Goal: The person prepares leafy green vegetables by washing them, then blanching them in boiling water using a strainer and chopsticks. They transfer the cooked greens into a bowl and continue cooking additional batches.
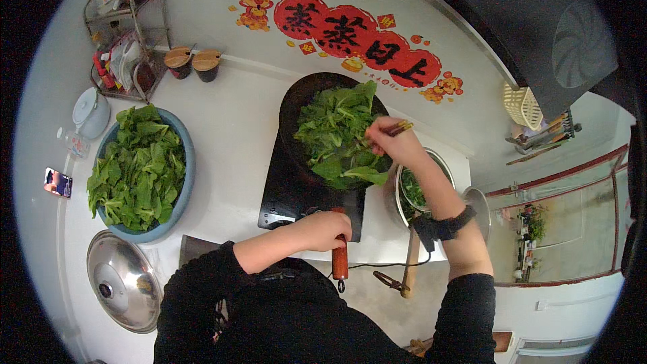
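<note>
My left hand [328, 230] is closed around the reddish wooden handle [339, 263] of a dark wok [290, 126]. The wok sits on a black induction cooker [313, 202] and is heaped with leafy greens [338, 126], some hanging over its rim. Above the right side of the heap, my right hand [386, 136] grips chopsticks [402, 128]. Their tips are hidden by the hand and leaves. Below my right forearm stands a metal pot [397, 202] with greens [413, 187] in it, and a wooden-handled tool [410, 273] juts out from it.
A blue basin [189, 162] piled with leafy greens [141, 172] stands left, beside a domed metal lid [124, 283]. Two lidded jars [206, 65], a rack [134, 5], a pale lidded pot [93, 111] and a phone [58, 182] line the back and left. A range hood [505, 20] overhangs the right.
</note>
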A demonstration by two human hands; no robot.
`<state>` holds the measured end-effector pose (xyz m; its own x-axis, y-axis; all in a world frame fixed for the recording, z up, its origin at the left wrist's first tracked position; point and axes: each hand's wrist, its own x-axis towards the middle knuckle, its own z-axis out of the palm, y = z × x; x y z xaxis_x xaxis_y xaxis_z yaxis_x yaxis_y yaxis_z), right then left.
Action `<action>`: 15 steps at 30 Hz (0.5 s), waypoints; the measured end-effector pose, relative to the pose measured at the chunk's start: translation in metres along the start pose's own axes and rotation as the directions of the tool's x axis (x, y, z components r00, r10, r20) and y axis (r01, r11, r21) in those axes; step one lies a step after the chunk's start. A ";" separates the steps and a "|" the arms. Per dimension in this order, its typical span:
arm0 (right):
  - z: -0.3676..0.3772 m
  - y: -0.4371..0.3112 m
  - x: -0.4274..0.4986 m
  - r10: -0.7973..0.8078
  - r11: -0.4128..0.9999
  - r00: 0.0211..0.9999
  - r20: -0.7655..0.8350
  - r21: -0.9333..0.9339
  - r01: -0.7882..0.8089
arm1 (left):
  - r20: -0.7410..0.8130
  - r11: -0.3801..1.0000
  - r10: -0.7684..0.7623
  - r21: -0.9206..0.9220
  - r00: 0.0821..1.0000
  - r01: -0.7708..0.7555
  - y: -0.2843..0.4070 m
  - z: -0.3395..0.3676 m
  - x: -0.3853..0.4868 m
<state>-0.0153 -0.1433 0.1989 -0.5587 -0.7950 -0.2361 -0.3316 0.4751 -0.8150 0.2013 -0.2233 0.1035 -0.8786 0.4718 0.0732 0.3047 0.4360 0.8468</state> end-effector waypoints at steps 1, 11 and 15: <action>0.002 0.001 -0.005 0.020 0.997 0.999 0.047 -0.070 -0.017 | -0.006 1.000 0.016 0.012 1.000 -0.016 0.000 0.000 0.000; 0.057 0.059 0.031 -0.480 0.792 0.871 0.103 -0.375 0.481 | -0.008 0.999 0.049 -0.001 0.999 -0.049 -0.004 -0.002 0.000; 0.032 0.031 0.020 -0.082 0.997 0.993 -0.089 -0.003 0.082 | 0.006 0.998 0.049 -0.027 0.999 -0.048 -0.007 -0.001 0.003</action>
<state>-0.0128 -0.1562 0.1521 -0.5950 -0.7946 -0.1208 -0.3787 0.4097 -0.8299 0.1963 -0.2251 0.0984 -0.8605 0.4973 0.1109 0.3366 0.3915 0.8564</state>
